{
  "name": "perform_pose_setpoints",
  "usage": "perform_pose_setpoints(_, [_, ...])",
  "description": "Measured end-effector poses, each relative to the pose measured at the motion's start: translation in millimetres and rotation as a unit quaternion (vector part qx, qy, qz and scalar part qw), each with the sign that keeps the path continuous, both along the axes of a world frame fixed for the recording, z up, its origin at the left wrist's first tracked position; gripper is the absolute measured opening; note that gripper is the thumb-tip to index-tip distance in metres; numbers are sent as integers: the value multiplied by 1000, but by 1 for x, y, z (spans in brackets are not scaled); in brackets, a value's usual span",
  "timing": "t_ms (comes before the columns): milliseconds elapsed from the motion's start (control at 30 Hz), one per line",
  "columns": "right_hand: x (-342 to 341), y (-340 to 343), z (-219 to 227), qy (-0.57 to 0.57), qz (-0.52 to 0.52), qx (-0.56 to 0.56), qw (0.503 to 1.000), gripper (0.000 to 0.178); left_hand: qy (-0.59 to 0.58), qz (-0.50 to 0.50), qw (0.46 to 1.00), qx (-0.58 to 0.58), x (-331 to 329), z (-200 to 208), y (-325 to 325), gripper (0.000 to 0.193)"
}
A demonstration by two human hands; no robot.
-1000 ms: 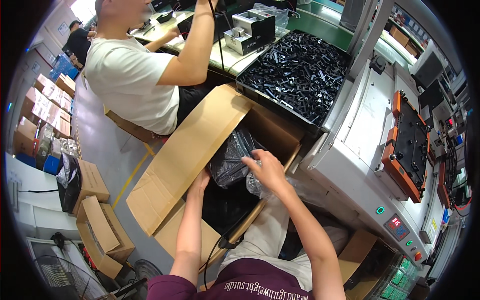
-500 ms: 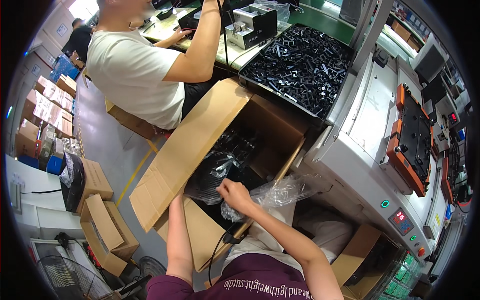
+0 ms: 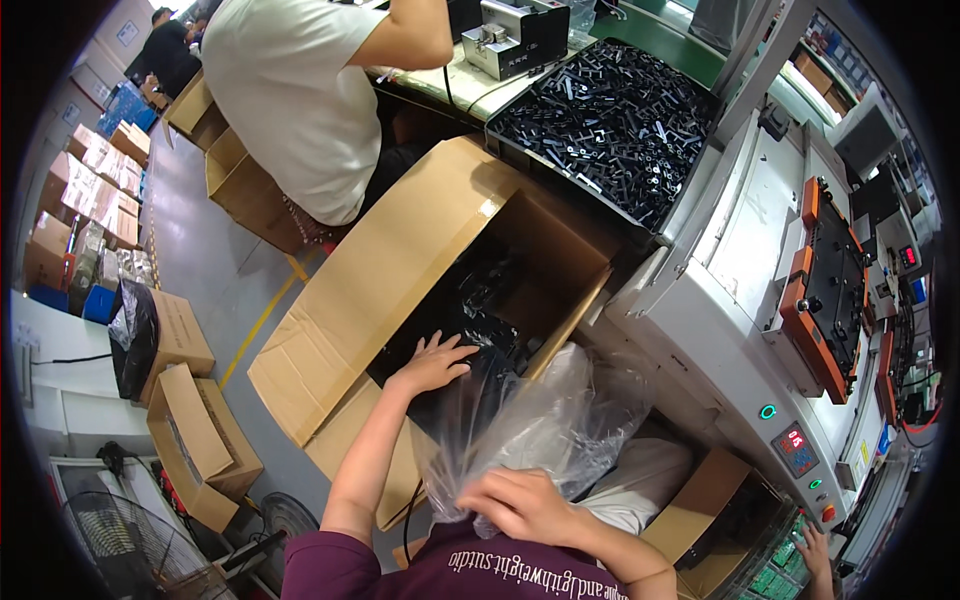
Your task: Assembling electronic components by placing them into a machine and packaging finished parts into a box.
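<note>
A large open cardboard box point(image 3: 372, 280) stands tilted in front of me with black parts point(image 3: 488, 285) inside; their exact kind is hard to make out. My left hand point(image 3: 432, 364) lies over the dark contents near the box's close side, fingers spread, holding nothing. Close to my body, my right hand point(image 3: 522, 503) is closed on a gathered end of a clear plastic bag point(image 3: 575, 425). The bag stretches from that hand across the box's near right edge and over my lap. Whether anything is inside the bag cannot be seen.
Beyond the box, a black tray point(image 3: 560, 181) holds many small black parts. A grey machine point(image 3: 690, 290) with orange-framed fixtures stands at right. A co-worker point(image 3: 300, 100) sits at far left. Another person's hand point(image 3: 814, 550) shows at lower right. A fan point(image 3: 140, 545) stands lower left.
My right hand has pulled the plastic bag out of the box toward my body. My left hand has come up from behind the box flap onto the contents, fingers spread.
</note>
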State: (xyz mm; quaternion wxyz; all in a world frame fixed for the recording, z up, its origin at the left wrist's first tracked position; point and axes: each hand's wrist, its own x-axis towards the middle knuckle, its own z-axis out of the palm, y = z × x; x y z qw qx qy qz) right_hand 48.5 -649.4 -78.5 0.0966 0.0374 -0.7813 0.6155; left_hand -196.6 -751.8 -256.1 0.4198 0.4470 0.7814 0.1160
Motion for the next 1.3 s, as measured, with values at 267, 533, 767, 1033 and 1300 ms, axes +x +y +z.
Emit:
perform_pose_setpoints(267, [92, 41, 46, 164, -159, -47, 972, 6, 45, 51, 995, 71, 7, -37, -7, 49])
perform_pose_setpoints(533, [158, 52, 63, 347, -356, -392, 774, 23, 139, 147, 955, 216, -21, -51, 119, 40])
perform_pose_setpoints(767, [218, 63, 52, 231, -567, -341, 714, 21, 253, 169, 945, -121, -57, -175, 191, 63])
perform_pose_setpoints(1033, [219, 82, 14, 137, -493, -362, 779, 5, 318, 115, 933, -121, -22, -195, 201, 83])
perform_pose_setpoints(1300, [219, 93, -38, -78, -517, -236, 819, 2, 270, 212, 935, -94, -40, -210, 193, 96])
